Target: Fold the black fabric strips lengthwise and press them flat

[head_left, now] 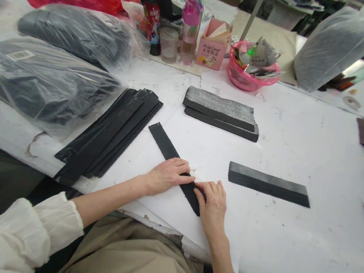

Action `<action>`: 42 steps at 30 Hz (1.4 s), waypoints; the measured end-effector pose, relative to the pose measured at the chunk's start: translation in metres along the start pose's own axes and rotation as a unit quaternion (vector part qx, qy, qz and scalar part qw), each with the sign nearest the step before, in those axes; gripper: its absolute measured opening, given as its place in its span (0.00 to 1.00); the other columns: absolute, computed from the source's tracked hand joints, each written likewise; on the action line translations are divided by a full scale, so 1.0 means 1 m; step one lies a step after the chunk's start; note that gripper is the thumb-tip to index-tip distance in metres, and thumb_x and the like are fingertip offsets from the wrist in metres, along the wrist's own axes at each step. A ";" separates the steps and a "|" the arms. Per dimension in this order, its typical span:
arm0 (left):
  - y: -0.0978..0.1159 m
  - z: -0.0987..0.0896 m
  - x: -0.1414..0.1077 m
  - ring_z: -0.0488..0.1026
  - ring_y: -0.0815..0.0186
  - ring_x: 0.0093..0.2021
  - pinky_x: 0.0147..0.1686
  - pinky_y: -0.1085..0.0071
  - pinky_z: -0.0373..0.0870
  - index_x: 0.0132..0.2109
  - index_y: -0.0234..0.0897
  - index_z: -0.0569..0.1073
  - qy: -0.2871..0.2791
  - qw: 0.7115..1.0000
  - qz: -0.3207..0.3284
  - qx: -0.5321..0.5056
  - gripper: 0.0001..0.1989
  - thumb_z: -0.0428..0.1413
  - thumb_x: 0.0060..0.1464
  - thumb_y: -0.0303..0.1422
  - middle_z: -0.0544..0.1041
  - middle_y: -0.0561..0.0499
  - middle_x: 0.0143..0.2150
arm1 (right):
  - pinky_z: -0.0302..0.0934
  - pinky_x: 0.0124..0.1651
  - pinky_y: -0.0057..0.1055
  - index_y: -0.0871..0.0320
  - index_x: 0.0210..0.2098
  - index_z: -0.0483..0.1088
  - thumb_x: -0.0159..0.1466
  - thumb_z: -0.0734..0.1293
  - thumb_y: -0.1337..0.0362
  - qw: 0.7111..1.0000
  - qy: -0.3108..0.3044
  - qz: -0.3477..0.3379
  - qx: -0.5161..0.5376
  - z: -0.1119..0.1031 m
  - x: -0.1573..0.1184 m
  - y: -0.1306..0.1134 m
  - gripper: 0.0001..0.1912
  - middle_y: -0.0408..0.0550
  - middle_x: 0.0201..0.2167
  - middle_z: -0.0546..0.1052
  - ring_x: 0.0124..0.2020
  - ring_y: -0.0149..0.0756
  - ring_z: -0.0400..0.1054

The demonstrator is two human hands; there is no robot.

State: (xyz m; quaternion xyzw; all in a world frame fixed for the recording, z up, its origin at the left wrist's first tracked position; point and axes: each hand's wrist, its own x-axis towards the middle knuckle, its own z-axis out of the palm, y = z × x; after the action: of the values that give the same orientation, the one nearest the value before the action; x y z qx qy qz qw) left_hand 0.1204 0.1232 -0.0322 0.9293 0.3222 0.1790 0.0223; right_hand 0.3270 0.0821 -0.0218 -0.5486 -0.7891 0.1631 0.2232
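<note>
A long black strip (165,142) lies slantwise on the white-covered table in front of me. My left hand (169,175) rests on its middle, fingers bent over the far edge and thumb stretched along it toward the other hand. Close beside that thumb, my right hand (213,203) pinches the strip's right edge, where a narrow part is folded up between thumb and fingers. Right of the hands sits a neat stack of black strips (268,184). Farther back are stacked strips with a grey, fuzzy upper face (220,107).
A fanned pile of black strips (110,137) lies at the left, next to plastic-wrapped dark rolls (42,83). Along the back stand a glass (168,45), a pink-capped bottle (189,32), a pink box (212,49), a pink basket (250,80) and a white bag (339,48).
</note>
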 end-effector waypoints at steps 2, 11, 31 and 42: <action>0.002 -0.002 0.002 0.66 0.61 0.52 0.51 0.62 0.66 0.52 0.40 0.69 0.000 1.000 0.007 0.005 0.13 0.51 0.60 0.29 0.71 0.48 0.44 | 0.46 0.62 0.48 0.53 0.38 0.69 0.66 0.61 0.64 1.000 -0.001 0.002 0.000 -0.001 0.000 0.000 0.05 0.43 0.34 0.73 0.40 0.37 0.66; 0.017 0.002 0.003 0.66 0.62 0.51 0.52 0.64 0.66 0.50 0.35 0.69 0.002 1.000 -0.003 -0.012 0.11 0.49 0.62 0.29 0.73 0.47 0.44 | 0.46 0.63 0.48 0.53 0.38 0.68 0.66 0.61 0.64 1.000 -0.008 0.003 0.005 -0.003 -0.004 0.001 0.04 0.43 0.35 0.72 0.40 0.37 0.65; 0.028 0.000 0.005 0.66 0.61 0.52 0.52 0.61 0.65 0.54 0.40 0.67 -0.014 1.000 -0.002 -0.010 0.15 0.51 0.60 0.29 0.71 0.48 0.43 | 0.48 0.62 0.49 0.52 0.39 0.69 0.66 0.60 0.63 1.000 -0.008 0.000 0.014 -0.013 -0.019 0.009 0.06 0.43 0.34 0.73 0.40 0.37 0.66; 0.040 0.002 0.008 0.66 0.62 0.51 0.53 0.62 0.64 0.53 0.34 0.67 -0.021 1.000 0.005 0.004 0.13 0.50 0.61 0.28 0.72 0.46 0.45 | 0.48 0.62 0.49 0.52 0.39 0.69 0.66 0.61 0.63 1.000 -0.008 0.007 0.010 -0.015 -0.025 0.010 0.05 0.42 0.35 0.73 0.40 0.37 0.67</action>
State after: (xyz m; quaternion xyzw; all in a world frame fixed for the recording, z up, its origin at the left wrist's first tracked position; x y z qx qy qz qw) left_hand 0.1500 0.0966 -0.0250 0.9345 0.3179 0.1580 0.0243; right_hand 0.3503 0.0620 -0.0186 -0.5506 -0.7854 0.1767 0.2210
